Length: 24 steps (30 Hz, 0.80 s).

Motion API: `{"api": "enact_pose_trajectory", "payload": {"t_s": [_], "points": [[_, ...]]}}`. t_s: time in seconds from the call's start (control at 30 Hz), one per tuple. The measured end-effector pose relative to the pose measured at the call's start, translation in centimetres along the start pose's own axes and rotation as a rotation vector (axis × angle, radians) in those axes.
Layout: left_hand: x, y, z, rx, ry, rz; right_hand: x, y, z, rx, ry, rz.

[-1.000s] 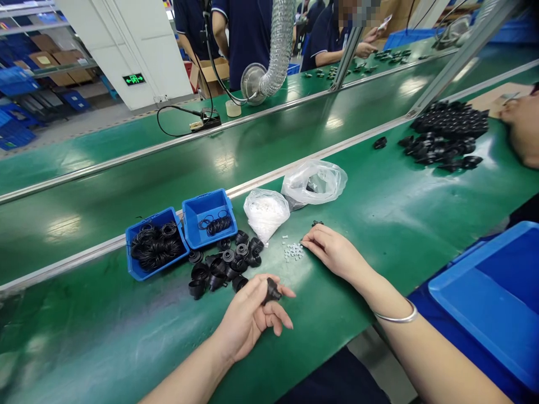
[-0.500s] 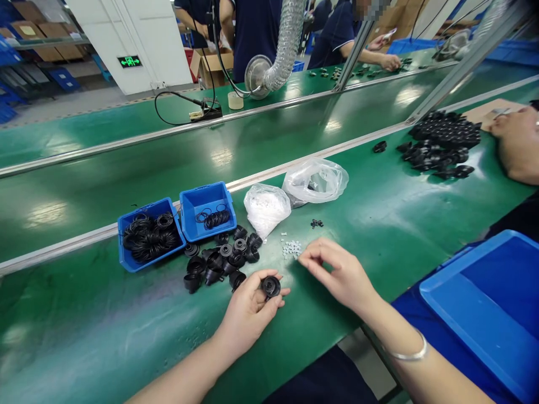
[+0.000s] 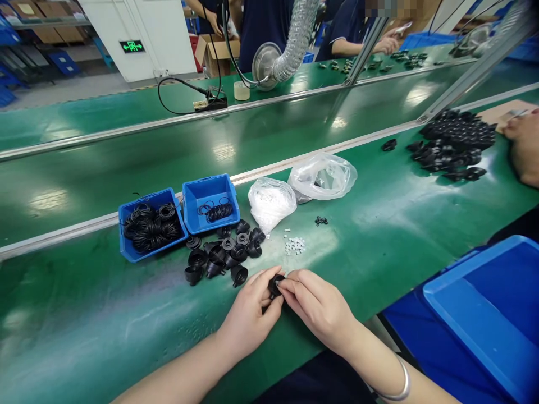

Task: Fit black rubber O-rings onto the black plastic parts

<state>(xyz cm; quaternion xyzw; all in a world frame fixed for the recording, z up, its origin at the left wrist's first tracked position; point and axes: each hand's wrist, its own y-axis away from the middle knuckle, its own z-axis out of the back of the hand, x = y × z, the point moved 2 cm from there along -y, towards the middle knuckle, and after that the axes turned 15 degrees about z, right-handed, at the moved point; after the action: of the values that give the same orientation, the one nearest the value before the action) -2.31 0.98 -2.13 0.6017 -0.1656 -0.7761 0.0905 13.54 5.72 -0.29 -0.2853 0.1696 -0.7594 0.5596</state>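
Note:
My left hand [image 3: 248, 314] grips a small black plastic cap [image 3: 274, 285] between thumb and fingers, just above the green table. My right hand [image 3: 318, 306] has its fingertips pinched against the same cap; whatever small piece it may carry is hidden. Just beyond lie a heap of black caps [image 3: 223, 255], a scatter of tiny white pieces [image 3: 295, 245] and a few tiny black bits [image 3: 321, 220].
Two blue bins hold black rubber rings: a full one [image 3: 126, 216] and a nearly empty one [image 3: 191, 216]. Beside them lie a bag of white pieces [image 3: 269, 203] and a clear bag [image 3: 322, 177]. A large blue tray [image 3: 484, 314] is at right. Another person's hand [image 3: 524, 148] rests by a black parts pile [image 3: 455, 140].
My right hand left the white pieces and came back to meet my left hand at the black cap. My left hand turned the cap and lifted it slightly.

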Motion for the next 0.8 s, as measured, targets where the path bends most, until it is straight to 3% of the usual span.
{"api": "enact_pose_trajectory", "payload": {"t_s": [0.13, 0.37, 0.5, 0.67, 0.73, 0.8], "points": [[0.1, 0.0, 0.0, -0.001, -0.066, -0.034, 0.4, -0.2, 0.2, 0.005, 0.016, 0.048], [-0.1, 0.1, 0.0, 0.001, -0.103, -0.071, 0.6, -0.5, 0.5, 0.129, 0.123, 0.13], [-0.2, 0.1, 0.1, -0.018, -0.133, -0.103, 0.6, -0.5, 0.4, 0.123, 0.115, 0.114], [0.2, 0.1, -0.3, 0.029, -0.033, -0.016, -0.7, -0.3, 1.4, 0.069, -0.109, 0.02], [0.3, 0.1, -0.7, 0.085, 0.115, 0.046, -2.9, 0.3, 2.5, -0.012, -0.141, -0.095], [0.3, 0.0, -1.0, 0.134, 0.255, 0.089, -6.0, 1.3, 3.8, -0.106, -0.013, -0.301]]}}
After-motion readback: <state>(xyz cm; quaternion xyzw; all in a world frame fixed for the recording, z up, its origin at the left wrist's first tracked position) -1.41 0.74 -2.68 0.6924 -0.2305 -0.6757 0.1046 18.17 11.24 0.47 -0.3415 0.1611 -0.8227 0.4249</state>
